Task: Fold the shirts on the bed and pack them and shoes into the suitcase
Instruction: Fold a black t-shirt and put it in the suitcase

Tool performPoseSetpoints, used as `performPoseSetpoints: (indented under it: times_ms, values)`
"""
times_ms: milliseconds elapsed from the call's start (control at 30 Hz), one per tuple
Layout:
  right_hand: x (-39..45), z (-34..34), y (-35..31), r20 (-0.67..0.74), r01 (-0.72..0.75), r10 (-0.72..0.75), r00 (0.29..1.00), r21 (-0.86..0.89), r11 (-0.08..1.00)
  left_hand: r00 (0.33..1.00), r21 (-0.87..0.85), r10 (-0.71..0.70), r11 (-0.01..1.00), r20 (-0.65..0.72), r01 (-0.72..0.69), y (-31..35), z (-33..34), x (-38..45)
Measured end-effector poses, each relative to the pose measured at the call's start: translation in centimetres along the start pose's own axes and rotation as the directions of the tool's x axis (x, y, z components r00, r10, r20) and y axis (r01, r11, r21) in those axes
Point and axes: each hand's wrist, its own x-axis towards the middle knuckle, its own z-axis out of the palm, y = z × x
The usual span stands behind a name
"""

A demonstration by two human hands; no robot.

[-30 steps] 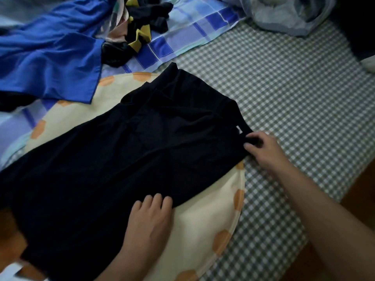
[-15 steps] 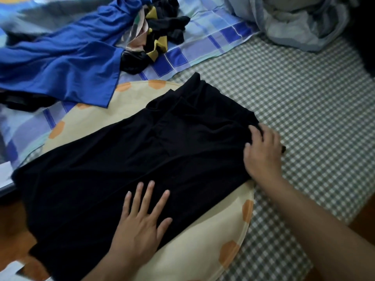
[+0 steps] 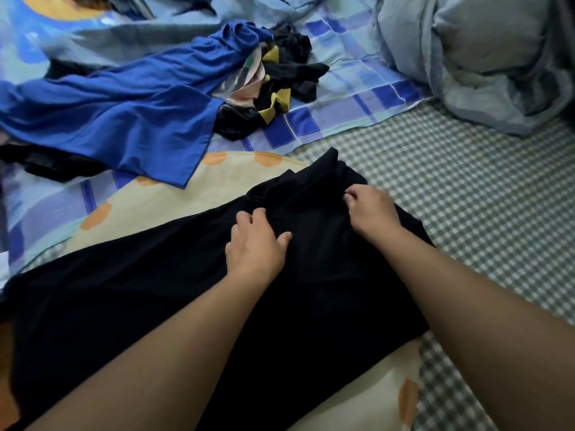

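Note:
A black shirt (image 3: 155, 290) lies spread across the bed, its collar end toward the far right. Both of my hands are on that collar end. My left hand (image 3: 255, 241) sits with fingers curled into the fabric and thumb out to the right. A little farther right, my right hand (image 3: 370, 213) grips the cloth with bent fingers. A blue shirt (image 3: 124, 113) lies crumpled at the back left. A black and yellow garment (image 3: 280, 88) is heaped beside it. No suitcase or shoes are in view.
Under the black shirt is a cream cushion with orange spots (image 3: 186, 188). A bunched grey blanket (image 3: 482, 57) fills the back right. The green checked sheet (image 3: 466, 213) stretches to the right, and a blue patterned sheet (image 3: 357, 98) lies behind.
My left hand slid up from the shirt's middle to the collar area and curled its fingers. My right hand moved from the shirt's right edge inward onto the collar end.

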Motion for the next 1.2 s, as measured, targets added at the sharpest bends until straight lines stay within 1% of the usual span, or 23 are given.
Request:
performPoseSetpoints:
  times_ms: [67,100,167,233,267,333,400,433,500,533,567,600,667,700,767,800,833,900,933,1000,1067,1133,1200]
  values:
    - [0.6,0.1,0.3,0.055,-0.054,0.051,0.997,0.069,0.996,0.997,-0.061,-0.08,0.995,0.0,0.079,0.1,0.3,0.9]
    - [0.8,0.0,0.2,0.1,-0.074,0.058,0.993,0.165,0.983,0.994,-0.089,-0.107,0.99,-0.006,0.106,0.1,0.4,1.2]
    - [1.0,-0.1,-0.1,0.191,-0.065,0.012,0.981,0.272,0.96,0.99,-0.111,-0.14,0.984,0.007,0.14,-0.1,0.5,1.7]
    - [1.2,-0.6,-0.4,0.217,-0.024,-0.048,0.975,0.319,0.947,0.984,-0.128,-0.174,0.976,0.047,0.179,-0.1,0.0,2.3]
    - [0.8,-1.3,-0.6,0.216,-0.031,-0.059,0.975,0.394,0.919,0.984,-0.174,-0.169,0.969,0.058,0.176,0.1,-0.4,2.3]
    - [-0.7,-3.4,-0.6,0.196,-0.064,-0.065,0.978,0.59,0.805,0.997,-0.327,-0.076,0.942,0.015,0.077,0.3,-1.6,1.2]
    - [-3.4,-6.0,0.5,0.155,-0.037,-0.108,0.982,0.716,0.697,0.994,-0.445,0.098,0.889,-0.05,-0.11,0.6,-3.3,-2.2]
    - [-5.2,-7.1,1.7,0.138,-0.01,-0.136,0.981,0.737,0.676,0.976,-0.481,0.21,0.851,-0.054,-0.209,0.5,-3.9,-4.4]
    - [-9.3,-8.3,4.9,0.123,0.066,-0.206,0.971,0.691,0.72,0.898,-0.469,0.441,0.795,0.009,-0.385,-0.6,-3.8,-8.5]
    - [-11.3,-8.2,6.8,0.147,0.106,-0.249,0.957,0.624,0.774,0.836,-0.373,0.543,0.794,0.076,-0.481,-1.7,-2.8,-10.0]
    - [-13.0,-7.6,8.7,0.196,0.136,-0.273,0.942,0.521,0.843,0.769,-0.208,0.619,0.782,0.16,-0.587,-2.9,-1.4,-11.2]
    - [-14.5,-6.7,10.6,0.255,0.155,-0.267,0.929,0.387,0.909,0.711,-0.034,0.659,0.739,0.245,-0.673,-4.2,0.1,-11.9]
    - [-16.8,-4.5,13.7,0.309,0.215,-0.241,0.92,0.117,0.97,0.66,0.204,0.667,0.633,0.346,-0.746,-5.8,2.6,-12.6]
    - [-17.3,-3.7,14.5,0.268,0.235,-0.238,0.933,0.044,0.971,0.648,0.249,0.677,0.599,0.351,-0.761,-6.2,3.1,-12.8]
    - [-17.2,-3.0,14.8,0.097,0.179,-0.187,0.978,0.083,0.98,0.63,0.255,0.738,0.578,0.242,-0.775,-6.4,3.7,-12.6]
    - [-16.7,-3.1,14.1,0.016,0.117,-0.121,0.993,0.148,0.982,0.651,0.24,0.742,0.61,0.16,-0.755,-6.4,3.8,-12.3]
    - [-16.0,-3.1,13.1,-0.024,0.044,-0.04,0.999,0.224,0.973,0.703,0.218,0.707,0.676,0.078,-0.704,-6.2,3.7,-12.0]
    - [-14.0,-3.0,10.6,0.06,-0.123,0.11,0.992,0.32,0.939,0.841,0.188,0.54,0.828,-0.015,-0.528,-5.5,3.2,-11.0]
    - [-12.9,-2.8,9.4,0.115,-0.189,0.16,0.98,0.322,0.928,0.89,0.189,0.456,0.876,-0.023,-0.444,-5.1,3.0,-10.5]
    - [-10.9,-2.4,7.6,0.12,-0.236,0.207,0.971,0.328,0.915,0.931,0.183,0.365,0.916,-0.012,-0.357,-4.4,2.9,-9.4]
    - [-9.2,-2.2,6.8,0.018,-0.232,0.246,0.969,0.41,0.882,0.955,0.129,0.295,0.948,-0.021,-0.29,-3.7,2.7,-8.4]
    - [-8.3,-1.8,6.4,-0.028,-0.24,0.286,0.958,0.471,0.849,0.975,0.065,0.218,0.974,-0.045,-0.215,-3.4,2.4,-7.8]
    - [-8.1,-1.2,6.4,-0.046,-0.24,0.284,0.958,0.42,0.875,0.971,0.081,0.222,0.973,-0.086,-0.215,-3.4,2.5,-7.8]
